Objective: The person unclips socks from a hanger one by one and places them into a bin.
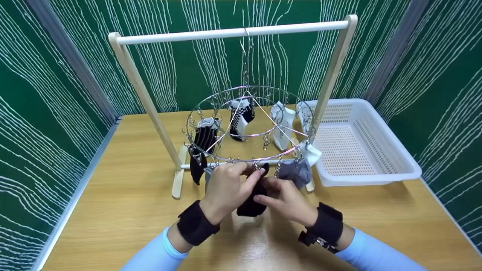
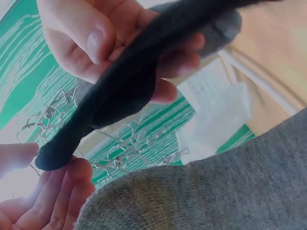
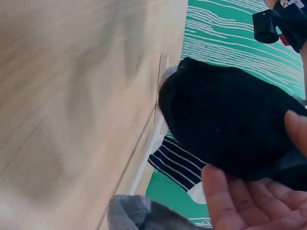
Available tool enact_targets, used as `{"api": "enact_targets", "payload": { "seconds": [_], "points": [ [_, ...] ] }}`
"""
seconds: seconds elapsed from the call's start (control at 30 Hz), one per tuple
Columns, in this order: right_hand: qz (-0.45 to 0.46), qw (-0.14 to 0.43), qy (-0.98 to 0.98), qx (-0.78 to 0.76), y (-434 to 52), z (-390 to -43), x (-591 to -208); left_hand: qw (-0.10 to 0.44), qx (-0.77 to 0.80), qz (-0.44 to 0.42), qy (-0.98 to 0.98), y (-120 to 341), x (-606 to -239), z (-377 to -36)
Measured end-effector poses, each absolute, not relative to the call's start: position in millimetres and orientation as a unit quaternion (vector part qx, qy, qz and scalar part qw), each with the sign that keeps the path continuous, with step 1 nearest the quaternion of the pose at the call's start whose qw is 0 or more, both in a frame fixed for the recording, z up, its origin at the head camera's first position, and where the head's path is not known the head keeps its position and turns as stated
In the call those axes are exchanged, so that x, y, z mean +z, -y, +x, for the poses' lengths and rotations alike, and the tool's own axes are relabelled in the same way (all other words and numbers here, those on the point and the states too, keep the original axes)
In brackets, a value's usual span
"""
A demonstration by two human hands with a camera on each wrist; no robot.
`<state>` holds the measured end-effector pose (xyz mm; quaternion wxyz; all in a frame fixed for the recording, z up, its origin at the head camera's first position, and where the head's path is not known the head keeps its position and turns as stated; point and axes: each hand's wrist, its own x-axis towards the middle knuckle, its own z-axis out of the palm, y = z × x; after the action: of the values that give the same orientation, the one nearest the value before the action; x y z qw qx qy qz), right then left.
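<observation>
A black sock (image 1: 251,201) hangs at the near side of a round metal clip hanger (image 1: 248,124), which is suspended from the white bar (image 1: 233,33) of a wooden rack. My left hand (image 1: 253,174) pinches the sock's top end right under a clip. My right hand (image 1: 265,190) grips the sock lower down, thumb on one side and fingers behind. In the left wrist view the black sock (image 2: 120,91) runs between my right hand's thumb and fingers, and my left hand (image 2: 33,163) is at its tip. In the right wrist view my right hand (image 3: 256,155) cups the black sock (image 3: 225,120).
Several other socks hang on the ring: black (image 1: 205,139), striped (image 1: 241,118), white (image 1: 283,124) and grey (image 1: 295,171). A white perforated basket (image 1: 376,177) stands at the right on the wooden table (image 1: 124,203). Green patterned walls enclose three sides.
</observation>
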<state>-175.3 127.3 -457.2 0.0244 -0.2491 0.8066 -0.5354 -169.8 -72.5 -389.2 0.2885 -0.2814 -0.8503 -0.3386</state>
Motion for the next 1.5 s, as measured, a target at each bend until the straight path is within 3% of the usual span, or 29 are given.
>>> {"api": "enact_targets", "payload": {
  "seconds": [0.8, 1.23, 1.5],
  "points": [
    [-0.318, -0.011, -0.814, -0.486, -133, -171, -466, 0.31, -0.355, -0.299, 0.83, 74, -391, -169],
    [-0.387, -0.063, -0.799, -0.455, -155, -164, -460, 0.315, -0.338, -0.27, 0.845, 74, -391, -170],
    [-0.373, -0.053, -0.813, -0.444, -178, -158, -449, 0.321, -0.337, -0.262, 0.845, 76, -395, -171]
  ]
}}
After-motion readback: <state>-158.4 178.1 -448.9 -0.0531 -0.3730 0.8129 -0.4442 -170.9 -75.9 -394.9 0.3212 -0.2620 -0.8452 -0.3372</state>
